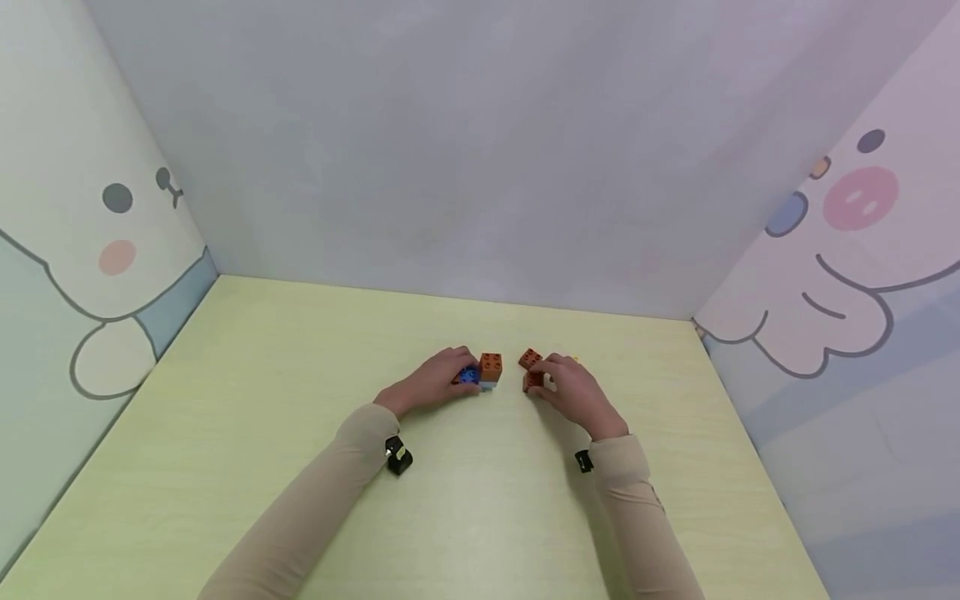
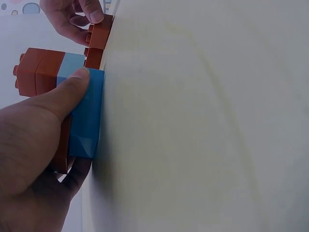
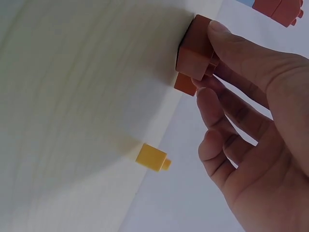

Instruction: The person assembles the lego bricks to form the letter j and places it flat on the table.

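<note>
My left hand (image 1: 435, 382) grips a group of toy building bricks on the table. In the left wrist view the thumb presses the long blue brick (image 2: 88, 121) at its base, with fingers curled beneath. A light blue brick (image 2: 72, 63) and two orange-brown bricks (image 2: 41, 72) stack up at one end; another brown brick (image 2: 63, 150) is partly hidden by the hand. My right hand (image 1: 577, 392) pinches a reddish-brown brick (image 3: 195, 48) between thumb and fingers, its underside at the tabletop. Just behind that sits a second brown brick (image 1: 530, 358).
A small yellow brick (image 3: 152, 156) stands on the table beyond the right hand, mostly hidden by it in the head view. The pale wooden table (image 1: 480, 517) meets a grey back wall (image 1: 450, 167). Side walls with cartoon animals flank it.
</note>
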{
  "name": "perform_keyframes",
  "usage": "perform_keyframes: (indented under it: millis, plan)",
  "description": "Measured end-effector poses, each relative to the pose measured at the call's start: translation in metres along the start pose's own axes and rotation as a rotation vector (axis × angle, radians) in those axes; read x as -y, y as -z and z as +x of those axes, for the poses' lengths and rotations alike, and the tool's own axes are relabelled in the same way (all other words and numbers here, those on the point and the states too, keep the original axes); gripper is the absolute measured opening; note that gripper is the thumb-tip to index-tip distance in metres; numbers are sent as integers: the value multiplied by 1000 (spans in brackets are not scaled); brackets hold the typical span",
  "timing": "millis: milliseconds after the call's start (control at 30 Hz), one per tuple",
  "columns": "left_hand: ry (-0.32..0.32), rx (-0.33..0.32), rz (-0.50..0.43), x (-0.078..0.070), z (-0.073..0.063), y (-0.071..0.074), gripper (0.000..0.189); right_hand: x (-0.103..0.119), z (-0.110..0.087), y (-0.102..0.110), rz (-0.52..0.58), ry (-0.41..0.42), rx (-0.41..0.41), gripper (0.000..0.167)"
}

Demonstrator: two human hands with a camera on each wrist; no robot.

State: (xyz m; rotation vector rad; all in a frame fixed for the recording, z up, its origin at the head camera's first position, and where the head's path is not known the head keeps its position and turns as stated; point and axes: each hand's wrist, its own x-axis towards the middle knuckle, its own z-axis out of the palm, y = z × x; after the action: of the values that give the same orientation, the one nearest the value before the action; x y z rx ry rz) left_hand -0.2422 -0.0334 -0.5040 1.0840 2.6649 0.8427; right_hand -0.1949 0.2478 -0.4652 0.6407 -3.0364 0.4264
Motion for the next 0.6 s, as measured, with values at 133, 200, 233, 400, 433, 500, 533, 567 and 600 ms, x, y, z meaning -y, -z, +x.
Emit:
perform_keyframes:
  millis: [133, 200, 233, 400, 433, 500, 533, 567, 600]
  plan:
    - [-4, 0, 8, 0, 1, 0, 42, 1, 0, 0, 15, 6, -5, 31]
    - [-6, 0, 13, 1, 1, 0, 42, 2, 0, 1, 25, 9, -8, 30]
    - [-7, 1, 15, 1, 1, 0, 42, 2, 0, 1, 28, 13, -10, 30]
    - [-11, -3, 14, 2, 1, 0, 42, 5, 3, 5, 47, 40, -24, 30]
    - [-10, -3, 13, 2, 1, 0, 42, 5, 3, 6, 57, 46, -26, 30]
    - [-10, -3, 11, 2, 1, 0, 42, 7, 4, 9, 81, 57, -31, 30]
    - [-9, -1, 10, 1, 0, 0, 42, 8, 4, 11, 96, 60, -31, 30]
    - [-9, 0, 7, 1, 0, 0, 41, 9, 5, 13, 109, 62, -32, 30]
    - [-7, 1, 4, 0, 0, 0, 41, 10, 5, 15, 122, 65, -32, 31]
